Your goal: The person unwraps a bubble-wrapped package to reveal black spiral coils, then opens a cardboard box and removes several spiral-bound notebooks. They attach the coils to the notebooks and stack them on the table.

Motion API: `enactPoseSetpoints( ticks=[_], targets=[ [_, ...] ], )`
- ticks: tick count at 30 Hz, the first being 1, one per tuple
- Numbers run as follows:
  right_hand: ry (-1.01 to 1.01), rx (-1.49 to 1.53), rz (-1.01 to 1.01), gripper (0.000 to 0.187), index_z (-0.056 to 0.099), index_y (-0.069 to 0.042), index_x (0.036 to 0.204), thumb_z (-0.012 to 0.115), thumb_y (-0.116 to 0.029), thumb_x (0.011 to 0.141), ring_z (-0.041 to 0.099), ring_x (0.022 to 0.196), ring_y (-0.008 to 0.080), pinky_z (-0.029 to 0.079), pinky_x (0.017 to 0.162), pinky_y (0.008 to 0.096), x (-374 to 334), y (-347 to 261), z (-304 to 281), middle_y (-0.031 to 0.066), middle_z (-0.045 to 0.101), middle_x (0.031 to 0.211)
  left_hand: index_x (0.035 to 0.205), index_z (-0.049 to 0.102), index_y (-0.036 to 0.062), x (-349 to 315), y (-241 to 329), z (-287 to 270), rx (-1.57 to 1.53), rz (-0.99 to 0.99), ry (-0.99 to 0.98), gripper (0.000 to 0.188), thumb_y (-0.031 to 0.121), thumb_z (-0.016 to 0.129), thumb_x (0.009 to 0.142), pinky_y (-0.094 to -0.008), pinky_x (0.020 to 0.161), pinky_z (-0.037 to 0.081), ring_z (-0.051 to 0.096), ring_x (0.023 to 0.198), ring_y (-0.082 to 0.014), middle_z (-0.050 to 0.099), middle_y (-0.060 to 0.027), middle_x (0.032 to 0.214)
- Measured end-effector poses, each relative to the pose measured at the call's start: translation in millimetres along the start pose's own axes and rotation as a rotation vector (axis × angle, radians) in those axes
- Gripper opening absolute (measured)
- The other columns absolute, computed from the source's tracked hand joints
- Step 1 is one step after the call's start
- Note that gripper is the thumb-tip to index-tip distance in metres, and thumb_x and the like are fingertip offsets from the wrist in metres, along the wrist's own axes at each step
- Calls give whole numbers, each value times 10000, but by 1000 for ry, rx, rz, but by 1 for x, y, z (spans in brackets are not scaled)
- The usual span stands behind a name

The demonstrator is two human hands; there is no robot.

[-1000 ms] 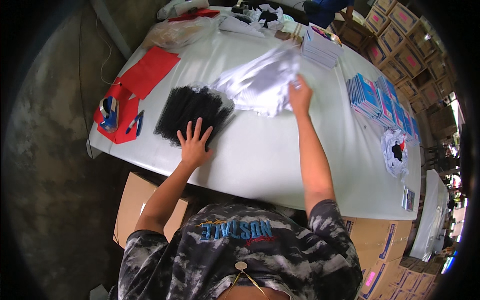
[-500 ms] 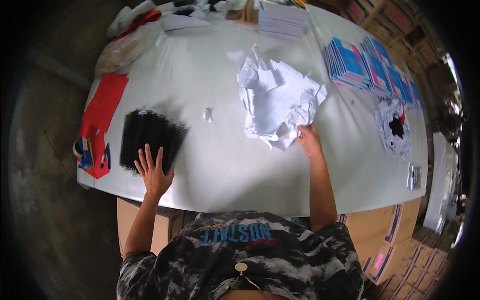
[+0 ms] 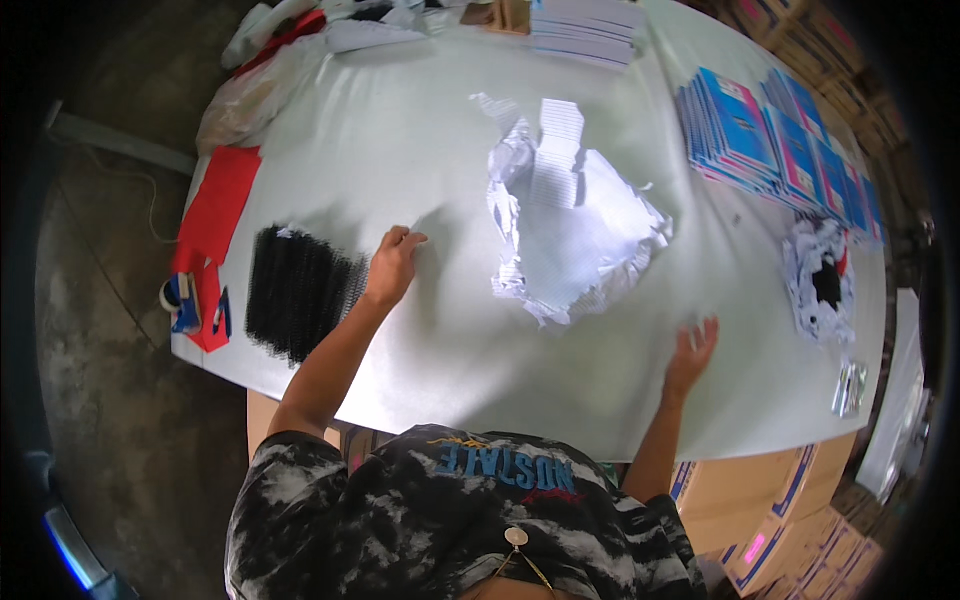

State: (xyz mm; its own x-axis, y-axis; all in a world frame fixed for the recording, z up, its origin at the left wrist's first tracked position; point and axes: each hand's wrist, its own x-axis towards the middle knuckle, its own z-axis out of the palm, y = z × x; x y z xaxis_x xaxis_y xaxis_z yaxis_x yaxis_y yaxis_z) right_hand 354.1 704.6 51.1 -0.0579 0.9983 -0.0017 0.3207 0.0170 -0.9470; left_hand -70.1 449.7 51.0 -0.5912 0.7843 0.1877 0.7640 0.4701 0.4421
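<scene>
My left hand is closed over the table beside the black coils, its fingertips pinching a small white scrap. My right hand, slightly blurred, is held open with fingers apart and nothing in it. Between and beyond my hands lies a crumpled sheet of lined white paper, spread out with raised, torn edges. A dense bundle of black plastic binding coils lies at the left, next to my left forearm.
Stacks of blue-covered notebooks stand at the far right. A pile of paper sits at the back. Red sheets and a tape dispenser lie along the left edge. Crumpled paper and a small clear packet are at the right.
My left hand has moved from the coils rightward and picked up the white scrap from the table. My right hand has let go of the crumpled paper and drawn back to the right.
</scene>
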Motion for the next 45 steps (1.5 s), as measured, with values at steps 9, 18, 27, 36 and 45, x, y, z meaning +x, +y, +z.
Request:
enactPoseSetpoints(
  ticks=[9, 18, 27, 36, 45],
  targets=[
    [29, -513, -188, 535, 417, -53, 1338, 575, -115, 831, 441, 1190, 262, 387, 917, 374, -1, 11, -18, 109, 473, 1335, 1075, 668, 102, 30, -117, -134, 592, -578, -112, 391, 271, 630, 724, -392, 874, 464, 590, 1003, -307, 616, -126, 1116],
    [18, -499, -240, 527, 447, -56, 1319, 579, -109, 812, 441, 1185, 258, 376, 928, 385, -2, 14, -15, 91, 510, 1303, 954, 675, 6, 22, -210, -162, -536, -775, 502, 253, 232, 656, 842, -290, 691, 506, 620, 779, -149, 656, -49, 830],
    [-53, -376, -374, 515, 481, -8, 1275, 601, -63, 777, 456, 1180, 305, 313, 1033, 397, -71, 11, 30, 150, 524, 1267, 1135, 542, -24, 7, -32, -140, -677, -425, 441, 261, 108, 571, 912, -228, 562, 504, 585, 671, -112, 613, -71, 854],
    [-332, -656, -523, 528, 482, -73, 1298, 615, -246, 817, 372, 1275, 297, 259, 1051, 426, -221, -31, 81, 107, 455, 1358, 1004, 644, 41, -83, 88, -49, -920, 40, -182, 253, -104, 513, 842, -269, 697, 484, 612, 801, -180, 622, -107, 904],
    [-183, -802, -522, 492, 509, -107, 1264, 611, -290, 819, 356, 1294, 268, 254, 1065, 419, -239, -33, 89, 70, 442, 1369, 1018, 637, 62, 23, 177, -72, -878, 486, 308, 366, -117, 430, 775, -357, 774, 451, 538, 903, -317, 552, -160, 1000]
  ],
)
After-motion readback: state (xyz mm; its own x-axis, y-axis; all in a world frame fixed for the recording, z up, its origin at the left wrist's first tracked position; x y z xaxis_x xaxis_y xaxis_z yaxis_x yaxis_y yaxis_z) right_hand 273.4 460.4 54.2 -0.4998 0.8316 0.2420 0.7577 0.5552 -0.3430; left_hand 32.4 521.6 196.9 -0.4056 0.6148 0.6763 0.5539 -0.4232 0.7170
